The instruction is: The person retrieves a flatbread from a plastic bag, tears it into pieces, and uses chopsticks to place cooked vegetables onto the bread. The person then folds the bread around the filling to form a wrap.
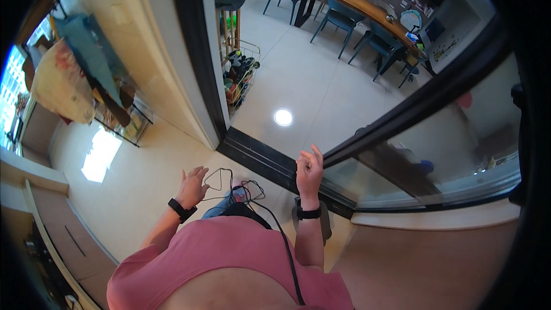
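Observation:
In front of my body on the left, my left hand (192,188) is open, palm down, its fingers spread. The loops of a thin black cable (261,193) pass beside its fingertips; whether they touch cannot be made out. The cable runs down over my pink shirt (247,244). My right hand (310,172) is raised near the black edge of a glass sliding door (396,166), with its fingers loosely bent and apart and nothing visible in them. Each wrist wears a black band. My foot (239,193) shows partly behind the cable loops.
A black door track (258,158) crosses the floor ahead. Beyond it stand a wire basket rack (244,74), a long wooden table (350,4) and several blue chairs (338,17). At left, cloths hang over a rack (63,80). A low cabinet (63,232) lines the left side.

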`<control>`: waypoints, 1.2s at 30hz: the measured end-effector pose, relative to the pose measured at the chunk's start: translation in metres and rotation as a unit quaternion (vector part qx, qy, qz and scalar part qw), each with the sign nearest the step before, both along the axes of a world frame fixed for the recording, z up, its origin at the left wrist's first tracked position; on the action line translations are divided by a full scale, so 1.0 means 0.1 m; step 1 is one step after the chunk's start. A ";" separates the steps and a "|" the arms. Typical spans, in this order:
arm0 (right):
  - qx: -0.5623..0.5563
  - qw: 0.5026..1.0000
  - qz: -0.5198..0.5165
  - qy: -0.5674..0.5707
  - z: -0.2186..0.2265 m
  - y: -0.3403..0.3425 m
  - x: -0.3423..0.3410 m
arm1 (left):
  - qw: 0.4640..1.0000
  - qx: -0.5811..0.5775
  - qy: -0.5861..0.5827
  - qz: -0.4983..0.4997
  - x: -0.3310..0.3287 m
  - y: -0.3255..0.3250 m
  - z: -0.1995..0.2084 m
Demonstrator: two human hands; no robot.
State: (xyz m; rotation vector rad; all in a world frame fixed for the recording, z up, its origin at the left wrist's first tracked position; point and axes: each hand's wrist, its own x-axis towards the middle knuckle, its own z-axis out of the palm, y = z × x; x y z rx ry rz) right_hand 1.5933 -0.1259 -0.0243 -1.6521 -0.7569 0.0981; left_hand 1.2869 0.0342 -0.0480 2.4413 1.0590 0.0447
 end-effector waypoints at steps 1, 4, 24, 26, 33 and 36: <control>-0.002 1.000 0.000 -0.002 0.04 0.18 0.23 | 1.000 -0.009 0.000 -0.001 0.24 0.14 -0.01; 0.012 1.000 -0.021 0.011 0.03 0.83 0.90 | 0.999 -0.017 -0.011 -0.026 1.01 0.78 -0.11; -0.128 0.964 -0.230 -0.030 -0.50 2.98 6.25 | 0.985 -0.066 -0.075 -0.142 6.97 4.15 -0.30; -0.114 0.971 -0.210 0.034 -0.53 3.37 6.85 | 0.990 -0.015 -0.060 -0.127 7.43 4.52 -0.19; -0.071 0.994 -0.076 0.033 -0.24 5.13 8.72 | 0.998 -0.006 -0.056 0.024 8.69 5.71 0.25; -0.062 0.997 -0.035 0.038 -0.18 5.97 9.36 | 0.992 -0.049 -0.082 0.084 9.14 6.32 0.17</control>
